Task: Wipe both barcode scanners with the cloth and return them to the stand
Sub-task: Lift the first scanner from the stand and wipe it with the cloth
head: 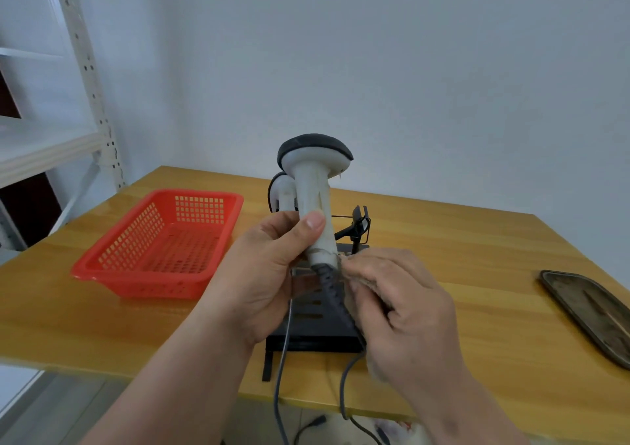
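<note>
The left hand's (262, 274) fingers are curled round the handle of a white scanner (315, 185), thumb pressed flat on the side facing the camera, holding it upright above the tabletop (460, 274) with its dark-topped head uppermost. The right hand's (405, 311) fingers are bunched together, pinching a brownish cloth (361, 281) against the bottom end of the handle, where the ribbed grey cable (335, 294) leaves it. Most of the cloth is hidden inside the hand. The cable runs down over the near edge of the tabletop.

A second scanner (283, 190) stands just behind the held one, mostly covered by it; whether it sits in its holder cannot be told. The black stand (317, 328) sits near the middle of the near edge, under both hands, with an empty black clip rising at its back right.

A red basket (160, 243) lies towards the left edge, well apart from the stand. A dark tray (593, 311) lies at the right edge. White shelving (88, 79) stands beyond the far left corner.
</note>
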The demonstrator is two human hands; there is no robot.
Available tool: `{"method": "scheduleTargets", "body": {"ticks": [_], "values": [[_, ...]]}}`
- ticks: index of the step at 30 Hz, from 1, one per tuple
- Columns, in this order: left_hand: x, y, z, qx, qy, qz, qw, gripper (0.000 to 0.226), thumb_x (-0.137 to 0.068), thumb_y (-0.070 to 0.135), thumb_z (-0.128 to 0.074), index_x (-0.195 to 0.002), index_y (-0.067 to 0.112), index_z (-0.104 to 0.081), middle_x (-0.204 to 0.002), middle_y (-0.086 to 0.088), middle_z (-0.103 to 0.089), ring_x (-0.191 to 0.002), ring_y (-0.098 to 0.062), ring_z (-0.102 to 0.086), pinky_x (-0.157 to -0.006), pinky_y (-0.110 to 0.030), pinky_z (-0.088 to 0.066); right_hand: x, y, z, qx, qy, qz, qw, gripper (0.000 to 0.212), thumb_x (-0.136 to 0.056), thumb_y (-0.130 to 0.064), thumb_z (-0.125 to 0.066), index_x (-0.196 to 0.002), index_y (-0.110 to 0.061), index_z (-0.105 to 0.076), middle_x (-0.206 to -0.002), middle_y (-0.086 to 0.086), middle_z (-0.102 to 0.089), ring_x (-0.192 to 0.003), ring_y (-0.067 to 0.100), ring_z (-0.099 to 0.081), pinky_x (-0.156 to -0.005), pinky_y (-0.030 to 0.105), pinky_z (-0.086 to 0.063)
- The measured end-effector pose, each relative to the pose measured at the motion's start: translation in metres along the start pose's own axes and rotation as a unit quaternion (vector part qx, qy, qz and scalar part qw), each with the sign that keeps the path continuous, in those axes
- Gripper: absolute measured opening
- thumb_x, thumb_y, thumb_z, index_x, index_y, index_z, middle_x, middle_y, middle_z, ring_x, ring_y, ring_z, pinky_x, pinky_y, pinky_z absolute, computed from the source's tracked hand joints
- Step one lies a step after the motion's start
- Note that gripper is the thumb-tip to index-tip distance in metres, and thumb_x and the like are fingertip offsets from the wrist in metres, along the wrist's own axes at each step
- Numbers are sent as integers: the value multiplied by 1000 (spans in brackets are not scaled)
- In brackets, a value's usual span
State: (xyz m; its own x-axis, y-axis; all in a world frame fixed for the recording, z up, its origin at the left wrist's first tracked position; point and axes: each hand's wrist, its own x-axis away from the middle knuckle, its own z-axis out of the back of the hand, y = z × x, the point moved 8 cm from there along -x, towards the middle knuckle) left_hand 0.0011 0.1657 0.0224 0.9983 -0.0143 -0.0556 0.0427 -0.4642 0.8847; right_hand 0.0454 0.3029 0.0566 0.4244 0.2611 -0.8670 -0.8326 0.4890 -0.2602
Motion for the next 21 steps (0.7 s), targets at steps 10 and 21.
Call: {"method": "scheduleTargets", "body": {"ticks": [10, 21], "values": [[2, -1, 0, 27, 3, 13, 1000, 43, -70, 29, -66, -105, 4, -65, -81, -8, -67, -70, -18, -65, -60, -33, -58, 3, 15, 3, 17, -41, -16, 999, 17, -85, 0, -63, -94, -5, -75, -95, 1, -67, -88, 16, -64, -75, 20, -51], [6, 2, -4, 88, -31, 14, 996, 39, -76, 25, -59, -105, 0, -65, -84, -15, -68, -71, -22, -68, -66, -41, -61, 0, 21, 13, -27, -15, -57, 998, 16, -84, -2, -62, -93, -4, -76, -92, 0, -62, -82, 3, -61, -67, 6, -44]]}}
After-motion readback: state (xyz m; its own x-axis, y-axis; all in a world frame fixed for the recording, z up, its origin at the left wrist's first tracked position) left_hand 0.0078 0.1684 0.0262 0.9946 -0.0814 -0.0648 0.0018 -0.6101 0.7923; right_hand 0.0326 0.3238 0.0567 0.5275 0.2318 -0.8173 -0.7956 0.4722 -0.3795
